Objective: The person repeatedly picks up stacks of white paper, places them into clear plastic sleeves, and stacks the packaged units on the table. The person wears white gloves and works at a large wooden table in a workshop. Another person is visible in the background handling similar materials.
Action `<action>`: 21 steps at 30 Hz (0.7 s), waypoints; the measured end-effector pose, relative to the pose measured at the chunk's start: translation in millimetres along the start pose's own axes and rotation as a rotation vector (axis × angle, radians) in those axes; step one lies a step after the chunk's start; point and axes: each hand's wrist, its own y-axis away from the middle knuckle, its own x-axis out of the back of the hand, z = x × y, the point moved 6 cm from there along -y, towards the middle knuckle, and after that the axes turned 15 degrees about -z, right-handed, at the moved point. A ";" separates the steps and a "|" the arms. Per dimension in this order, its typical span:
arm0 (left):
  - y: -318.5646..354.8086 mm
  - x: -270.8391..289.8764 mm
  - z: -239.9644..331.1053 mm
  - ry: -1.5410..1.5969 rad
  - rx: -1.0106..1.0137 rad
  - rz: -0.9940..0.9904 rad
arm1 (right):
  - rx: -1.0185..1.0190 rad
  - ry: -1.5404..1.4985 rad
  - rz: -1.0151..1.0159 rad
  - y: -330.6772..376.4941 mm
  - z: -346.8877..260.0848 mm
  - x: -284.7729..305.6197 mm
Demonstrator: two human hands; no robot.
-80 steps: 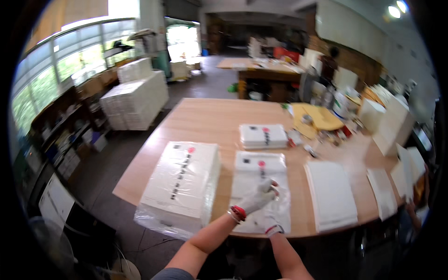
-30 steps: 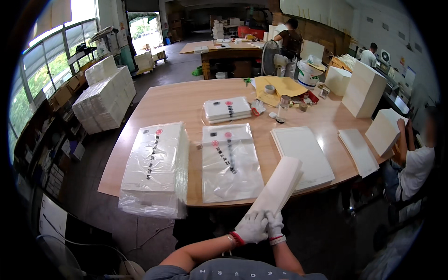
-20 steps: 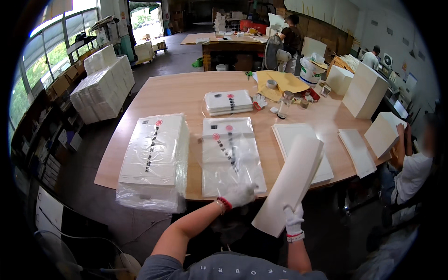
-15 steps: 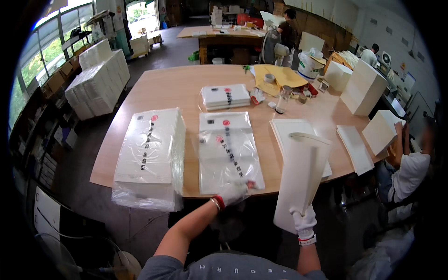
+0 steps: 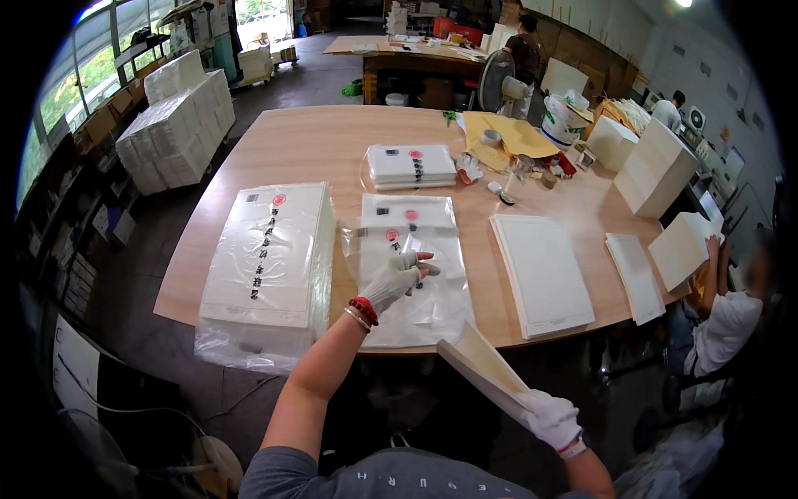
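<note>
My left hand (image 5: 394, 279), in a white glove with bare fingertips, rests over the flat clear plastic bags (image 5: 420, 320) with printed marks on them. Its fingers are stretched out and a little apart, pointing right. The upper bag lies shifted on those below, its edge slightly lifted by the hand. In my right hand (image 5: 550, 417), also gloved, a stack of white paper (image 5: 482, 366) is gripped by its near end. The sheets bend into a trough and tilt, their far end at the table's front edge. My right fingers are partly hidden behind them.
A tall bagged paper pile (image 5: 266, 266) stands left, smaller packed bundles (image 5: 411, 166) behind. To the right lie a paper stack (image 5: 544, 279) and a narrower one (image 5: 636, 274). Tape, a glove and brown sheets (image 5: 507, 137) sit farther back. A seated co-worker (image 5: 727, 308) handles paper at right.
My left hand has moved up from the bags' near edge onto their middle. The paper in my right hand has swung from upright to tilted left and lower, uncovering the stack on the table.
</note>
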 end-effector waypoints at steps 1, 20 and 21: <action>-3.0 0.2 -5.4 0.025 0.001 -0.011 | -0.013 -0.001 0.033 5.3 -1.3 8.2; -3.7 -76.2 -34.8 -0.929 0.002 0.088 | -0.538 -0.394 0.013 -193.5 18.8 -26.0; 0.8 -67.2 -58.5 -0.890 0.033 0.065 | -0.484 -0.271 0.385 -191.3 22.8 -38.1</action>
